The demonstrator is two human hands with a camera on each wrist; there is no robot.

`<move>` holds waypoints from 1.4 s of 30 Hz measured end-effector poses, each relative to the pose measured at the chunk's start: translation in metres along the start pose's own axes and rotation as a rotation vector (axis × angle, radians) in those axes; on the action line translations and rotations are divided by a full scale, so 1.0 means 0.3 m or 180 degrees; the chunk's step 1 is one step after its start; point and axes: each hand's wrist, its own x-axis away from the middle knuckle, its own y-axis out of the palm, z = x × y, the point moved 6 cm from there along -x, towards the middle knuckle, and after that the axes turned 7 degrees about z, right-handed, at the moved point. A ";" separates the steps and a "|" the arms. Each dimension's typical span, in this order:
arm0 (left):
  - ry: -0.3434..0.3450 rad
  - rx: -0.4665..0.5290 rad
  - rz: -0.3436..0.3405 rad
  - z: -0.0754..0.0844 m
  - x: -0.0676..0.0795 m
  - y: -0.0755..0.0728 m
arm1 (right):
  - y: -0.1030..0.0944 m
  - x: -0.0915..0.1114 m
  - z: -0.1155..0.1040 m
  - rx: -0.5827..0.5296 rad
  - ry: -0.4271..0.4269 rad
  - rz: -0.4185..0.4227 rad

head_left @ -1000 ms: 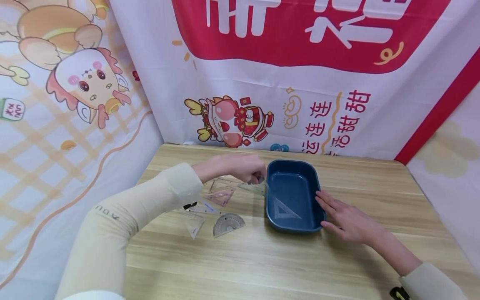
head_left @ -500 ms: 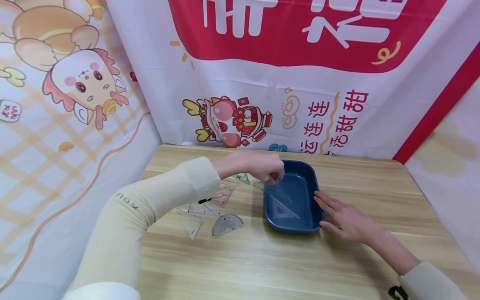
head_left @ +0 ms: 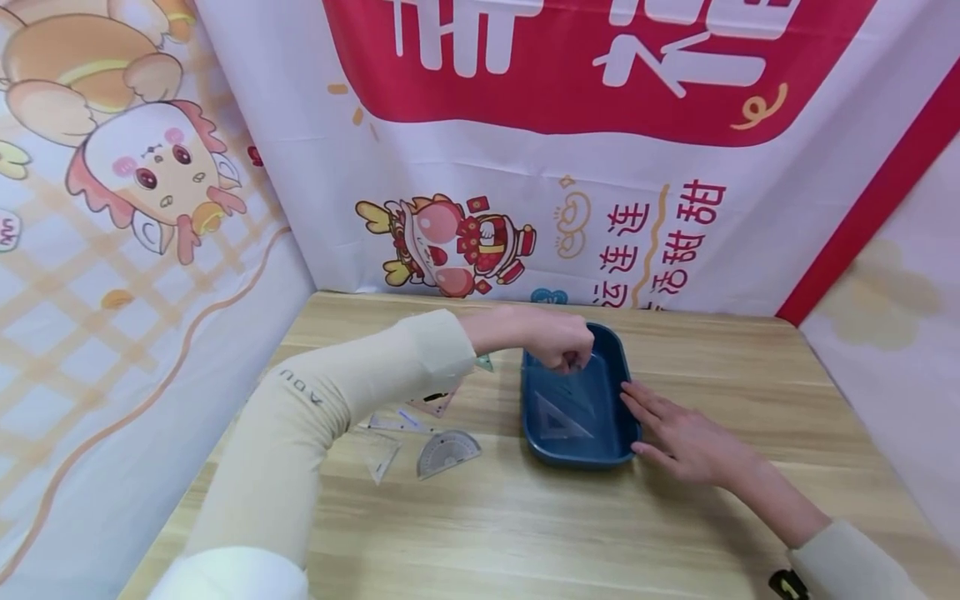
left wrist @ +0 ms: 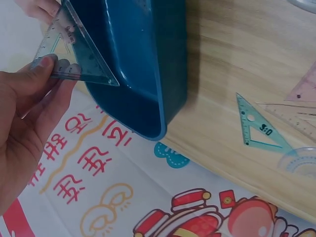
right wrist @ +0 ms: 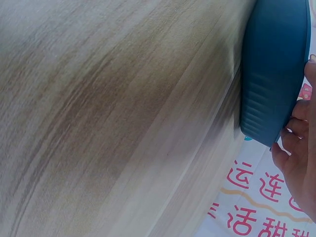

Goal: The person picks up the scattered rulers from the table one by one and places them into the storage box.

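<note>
Left hand farther over blue tray, fingers round see-through triangle, right fingers straight

Pale wood-grain table under blue tray, greyish protractor, green set square, pink set square, clear set square

The left arm wears a long cream cloth sleeve. It has a few small dark letters on it, about halfway along. The cloth has little folds where the arm bends. Its far end has a smooth cream cuff. White cloth shows at its near end. The right arm's cream cloth sleeve has a small black and yellow piece on its left side. The left hand and right hand are bare.
</note>
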 end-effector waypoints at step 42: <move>-0.0556 -0.0708 -0.0439 -0.110 -0.191 0.140 | 0.008 0.001 -0.005 0.0012 -0.0072 0.0151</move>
